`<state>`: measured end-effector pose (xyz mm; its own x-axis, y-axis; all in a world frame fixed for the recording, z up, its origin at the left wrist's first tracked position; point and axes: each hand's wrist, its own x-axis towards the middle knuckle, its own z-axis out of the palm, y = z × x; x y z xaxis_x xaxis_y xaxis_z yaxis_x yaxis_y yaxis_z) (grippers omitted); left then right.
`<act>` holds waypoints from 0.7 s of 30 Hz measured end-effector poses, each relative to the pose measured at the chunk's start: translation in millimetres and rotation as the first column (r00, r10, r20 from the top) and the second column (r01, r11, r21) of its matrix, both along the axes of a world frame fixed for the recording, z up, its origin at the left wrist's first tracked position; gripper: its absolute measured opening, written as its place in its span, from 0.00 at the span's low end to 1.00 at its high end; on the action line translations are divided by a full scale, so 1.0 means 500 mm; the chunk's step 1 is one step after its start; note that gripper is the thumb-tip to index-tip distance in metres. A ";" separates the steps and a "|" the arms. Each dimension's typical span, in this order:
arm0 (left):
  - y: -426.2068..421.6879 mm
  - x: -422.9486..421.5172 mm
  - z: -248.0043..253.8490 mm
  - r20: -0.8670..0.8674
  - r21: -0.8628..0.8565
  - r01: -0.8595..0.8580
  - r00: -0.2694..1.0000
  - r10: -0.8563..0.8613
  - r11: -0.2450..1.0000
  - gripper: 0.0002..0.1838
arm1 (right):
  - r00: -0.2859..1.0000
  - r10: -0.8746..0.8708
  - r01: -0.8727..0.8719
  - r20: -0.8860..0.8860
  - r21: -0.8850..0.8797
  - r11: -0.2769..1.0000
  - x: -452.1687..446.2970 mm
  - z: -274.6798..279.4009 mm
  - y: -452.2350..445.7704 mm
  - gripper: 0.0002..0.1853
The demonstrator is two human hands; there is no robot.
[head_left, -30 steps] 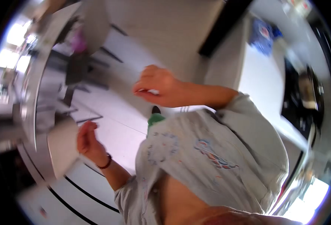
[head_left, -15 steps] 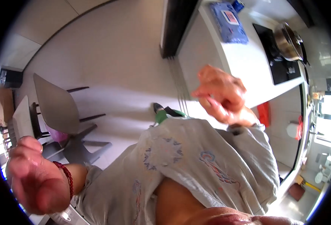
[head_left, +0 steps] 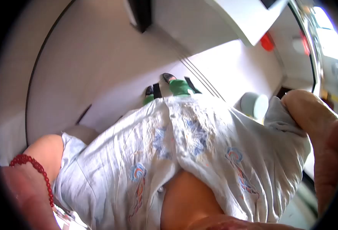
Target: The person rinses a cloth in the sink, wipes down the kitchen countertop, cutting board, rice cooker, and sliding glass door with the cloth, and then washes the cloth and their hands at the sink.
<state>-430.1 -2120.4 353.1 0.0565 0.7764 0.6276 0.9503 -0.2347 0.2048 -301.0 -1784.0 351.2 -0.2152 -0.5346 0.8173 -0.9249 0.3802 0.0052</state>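
At the lower left edge, my left hand [head_left: 25, 195] is cut off by the dark rim of the view, so its fingers do not show. A red bead bracelet [head_left: 42, 174] circles that wrist. On the right edge my right hand [head_left: 331, 153] is raised, bent at the wrist, and its fingers are lost past the rim. No object shows in either hand. Between them hangs a light grey embroidered top [head_left: 184, 138] that I wear.
Below are green trousers [head_left: 179, 87] and dark shoes [head_left: 169, 76] on a pale floor [head_left: 96, 65] with a floor track. A white counter [head_left: 245, 19] stands ahead to the right. A pale bin [head_left: 255, 105] is near my right side, and a chair [head_left: 83, 132] is at left.
The view has tilted down and turned. Both hands have moved out to the sides of the view; the right hand has left its place by the counter. The stove pot has gone out of view.
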 end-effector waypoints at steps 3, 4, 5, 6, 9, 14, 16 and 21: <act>0.046 -0.031 0.038 -0.026 0.045 0.129 0.991 -0.128 0.991 0.23 | 0.980 -0.197 0.197 -0.007 0.057 0.979 0.078 0.059 0.013 0.18; 0.058 -0.019 0.055 -0.073 0.071 0.175 0.983 -0.170 0.982 0.22 | 0.963 -0.267 0.269 -0.039 0.069 0.961 0.130 0.082 0.010 0.18; 0.062 0.014 0.069 -0.133 0.097 0.213 0.971 -0.200 0.972 0.22 | 0.938 -0.335 0.342 -0.086 0.095 0.935 0.193 0.100 0.000 0.18; 0.079 0.004 0.086 -0.153 0.131 0.228 0.966 -0.208 0.965 0.22 | 0.914 -0.390 0.400 -0.112 0.096 0.911 0.212 0.122 0.004 0.18; 0.230 -0.030 0.162 -0.154 0.207 0.309 0.947 -0.281 0.928 0.21 | 0.809 -0.558 0.574 -0.186 0.041 0.818 0.263 0.208 0.093 0.19; 0.464 -0.064 0.298 -0.225 0.284 0.537 0.843 -0.489 0.795 0.20 | 0.578 -0.701 0.760 -0.418 -0.039 0.649 0.353 0.352 0.155 0.19; 0.560 -0.055 0.346 -0.244 0.310 0.592 0.806 -0.540 0.744 0.20 | 0.506 -0.723 0.812 -0.470 -0.023 0.583 0.407 0.408 0.187 0.20; 0.786 0.142 0.280 -0.279 0.373 0.681 0.730 -0.624 0.630 0.19 | 0.418 -0.744 0.898 -0.521 0.114 0.425 0.603 0.368 0.270 0.21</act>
<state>-359.0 -1727.3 492.9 0.5344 0.1632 0.8293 0.5220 -0.8355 -0.1719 0.6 -1649.1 535.0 -0.4584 -0.4883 0.7426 -0.0443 0.8470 0.5297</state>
